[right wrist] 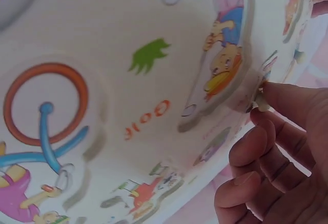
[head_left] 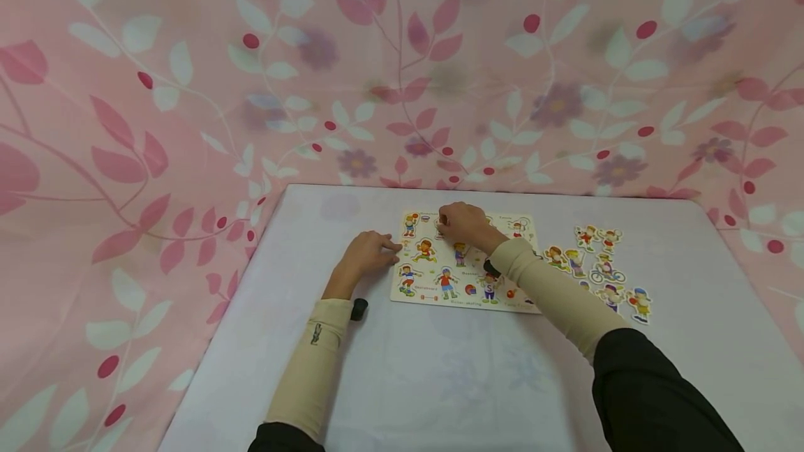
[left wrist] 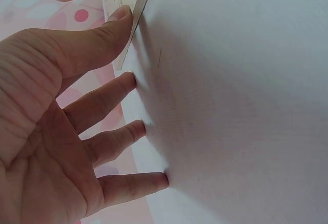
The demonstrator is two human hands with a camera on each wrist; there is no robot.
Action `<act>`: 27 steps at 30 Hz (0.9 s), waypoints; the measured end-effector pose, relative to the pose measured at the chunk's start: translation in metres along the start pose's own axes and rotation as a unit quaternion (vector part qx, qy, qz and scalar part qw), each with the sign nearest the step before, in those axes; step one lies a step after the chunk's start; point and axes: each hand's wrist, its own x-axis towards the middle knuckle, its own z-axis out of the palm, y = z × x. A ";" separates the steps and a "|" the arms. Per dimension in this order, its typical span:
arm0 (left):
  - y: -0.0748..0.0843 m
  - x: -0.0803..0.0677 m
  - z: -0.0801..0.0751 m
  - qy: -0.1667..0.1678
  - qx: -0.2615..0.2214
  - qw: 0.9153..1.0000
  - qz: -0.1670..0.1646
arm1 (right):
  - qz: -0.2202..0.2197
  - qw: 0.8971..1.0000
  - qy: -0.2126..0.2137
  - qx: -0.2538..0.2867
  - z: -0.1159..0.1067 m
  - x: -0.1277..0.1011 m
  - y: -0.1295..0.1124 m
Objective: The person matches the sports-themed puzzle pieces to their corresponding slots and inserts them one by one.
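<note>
A cream picture puzzle board (head_left: 428, 276) with figures of children at sports lies on the table. My left hand (head_left: 370, 253) is at its left edge. In the left wrist view, the thumb (left wrist: 120, 21) touches the board's edge, and the other fingers stretch down to the cloth. My right hand (head_left: 467, 225) is over the board's upper part. Its thumb and forefinger pinch a small puzzle piece (right wrist: 260, 101) at the board's surface, seen in the right wrist view. The fingers hide most of that piece. Near it, a golf figure (right wrist: 225, 49) sits in the board.
Several loose figure pieces lie right of the board, among them a cyclist piece (head_left: 606, 270) and a blue-capped figure (head_left: 640, 304). White cloth covers the table (head_left: 440, 382). A pink leaf-patterned curtain (head_left: 402, 75) hangs behind the far edge.
</note>
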 end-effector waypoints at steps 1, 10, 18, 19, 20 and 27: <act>0.000 0.000 0.000 0.000 -0.001 1.000 -0.002 | 0.000 1.000 -0.001 0.001 0.000 0.000 0.000; 0.003 0.002 0.003 -0.001 0.001 1.000 -0.004 | 0.003 1.000 -0.004 0.010 0.000 -0.006 0.006; 0.004 0.001 0.001 -0.001 0.011 1.000 0.001 | -0.002 1.000 0.020 0.011 -0.016 -0.018 0.012; 0.004 0.001 0.001 -0.002 0.012 1.000 0.000 | -0.003 1.000 0.024 0.010 -0.018 -0.020 0.012; 0.004 0.001 0.001 -0.003 0.012 1.000 -0.002 | -0.005 1.000 0.028 0.009 -0.020 -0.022 0.013; 0.001 -0.001 0.000 -0.001 0.010 1.000 0.000 | -0.006 0.999 0.044 0.014 -0.030 -0.039 0.021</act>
